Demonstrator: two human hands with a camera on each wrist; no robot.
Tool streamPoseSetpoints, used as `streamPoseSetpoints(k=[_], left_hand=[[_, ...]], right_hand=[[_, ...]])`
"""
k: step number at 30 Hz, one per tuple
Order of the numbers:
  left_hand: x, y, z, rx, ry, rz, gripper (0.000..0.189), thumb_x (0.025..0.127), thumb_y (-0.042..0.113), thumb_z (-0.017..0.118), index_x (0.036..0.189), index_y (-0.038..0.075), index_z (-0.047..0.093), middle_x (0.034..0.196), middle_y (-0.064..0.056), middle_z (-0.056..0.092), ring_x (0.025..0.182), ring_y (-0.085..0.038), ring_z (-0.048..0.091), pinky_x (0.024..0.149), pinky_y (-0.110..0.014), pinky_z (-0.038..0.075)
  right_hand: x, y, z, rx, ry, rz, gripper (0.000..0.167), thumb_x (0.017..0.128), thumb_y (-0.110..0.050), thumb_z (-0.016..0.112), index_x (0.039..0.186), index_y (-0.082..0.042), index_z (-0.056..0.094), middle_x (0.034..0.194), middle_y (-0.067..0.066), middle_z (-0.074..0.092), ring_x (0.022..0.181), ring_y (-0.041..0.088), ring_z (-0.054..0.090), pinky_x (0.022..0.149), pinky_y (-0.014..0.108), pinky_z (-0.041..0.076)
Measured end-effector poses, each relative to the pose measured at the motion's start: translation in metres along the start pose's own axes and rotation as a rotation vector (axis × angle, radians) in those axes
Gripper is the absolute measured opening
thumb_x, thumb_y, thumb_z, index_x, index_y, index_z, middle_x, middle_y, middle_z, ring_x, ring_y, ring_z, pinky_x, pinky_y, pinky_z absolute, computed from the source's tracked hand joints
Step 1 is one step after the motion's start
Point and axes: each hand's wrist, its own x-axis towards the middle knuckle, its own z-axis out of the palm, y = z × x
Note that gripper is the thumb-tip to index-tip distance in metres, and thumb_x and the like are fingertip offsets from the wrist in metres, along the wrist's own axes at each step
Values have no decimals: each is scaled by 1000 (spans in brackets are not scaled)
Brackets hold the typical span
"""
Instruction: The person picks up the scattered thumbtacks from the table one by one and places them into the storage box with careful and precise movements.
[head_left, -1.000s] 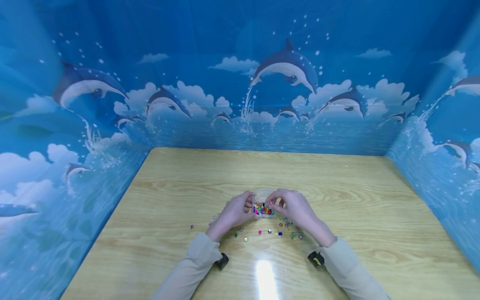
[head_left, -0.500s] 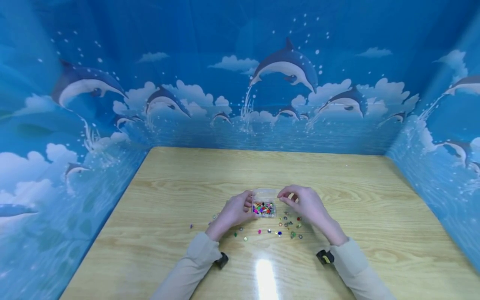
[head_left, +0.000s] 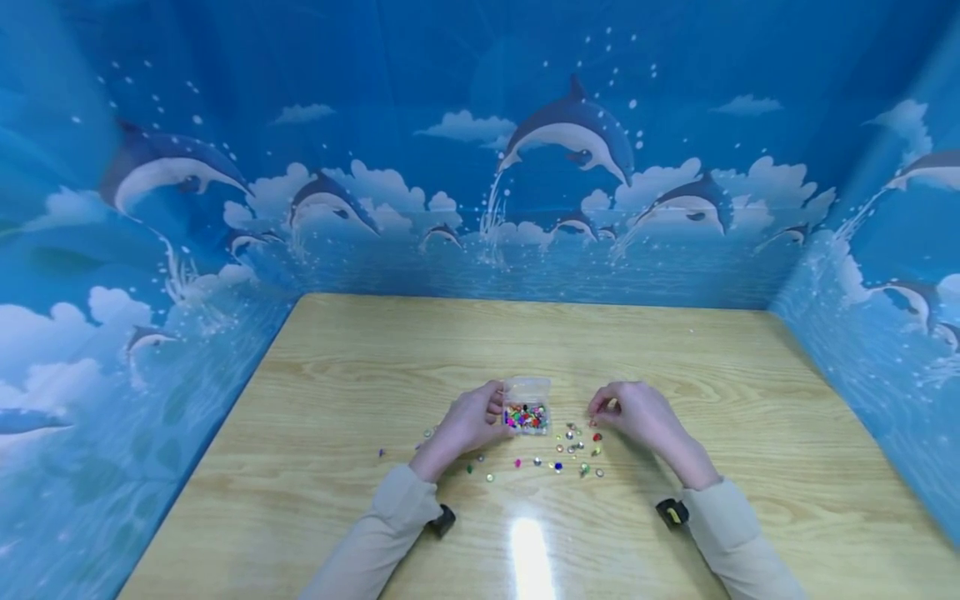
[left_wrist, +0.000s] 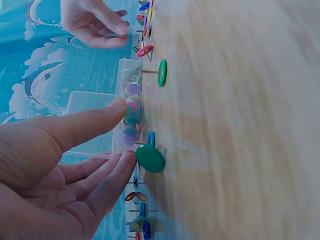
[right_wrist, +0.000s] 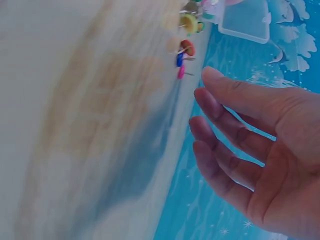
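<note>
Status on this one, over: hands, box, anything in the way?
Left hand holds clear plastic box, lid open, thumbtacks inside. Right hand beside loose thumbtacks, nothing visibly held. Some scattered between that hand and box; no other obstruction seen.

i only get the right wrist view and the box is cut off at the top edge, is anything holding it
Observer: Yes, the left grip holds the clear box at its left side.
Operator: ok and is there much in it
Observer: Quite a lot: multicoloured thumbtacks are crowded together inside.
Operator: any loose ones out past the left end
Observer: Yes, the leftmost one in the head view is a purple-looking tack, lying on its own.
</note>
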Motion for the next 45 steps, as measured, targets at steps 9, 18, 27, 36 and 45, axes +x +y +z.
streamPoseSetpoints(k=[9, 18, 27, 36, 45], left_hand=[[0, -2, 1, -3, -2, 11, 71, 78, 13, 87, 139, 5, 53, 122, -12, 66, 107, -27, 67, 95, -36, 59], [-1, -1, 0, 8, 5, 1, 71, 78, 14, 87, 140, 4, 53, 122, -12, 66, 108, -27, 67, 96, -37, 58], [-1, -1, 0, 8, 2, 4, 71, 78, 12, 86, 141, 4, 52, 123, -12, 66, 108, -27, 66, 96, -36, 58], [-1, 1, 0, 12, 2, 1, 72, 79, 12, 86, 141, 4, 52, 122, -12, 66, 108, -27, 67, 96, -36, 58], [-2, 1, -1, 4, 0, -1, 72, 79, 13, 86, 141, 4, 52, 122, -12, 66, 107, -27, 66, 96, -37, 58]], right_hand=[[0, 5, 6, -5, -43, 28, 9, 81, -12, 82, 83, -17, 76, 83, -5, 73, 73, 10, 64, 71, 37, 58], [2, 0, 6, 14, 7, 20, 8, 87, -8, 75, 86, -14, 69, 76, -4, 68, 66, 9, 59, 61, 29, 54], [7, -26, 10, 67, 28, -17, 6, 88, -9, 76, 93, -13, 74, 81, -6, 70, 67, 4, 58, 58, 22, 52], [19, -53, 20, 47, 65, -76, 8, 86, -10, 79, 92, -14, 76, 82, -6, 72, 64, 2, 56, 57, 18, 51], [24, -60, 26, 81, 105, -91, 12, 83, -8, 81, 93, -13, 76, 83, -3, 73, 62, 2, 57, 54, 17, 51]])
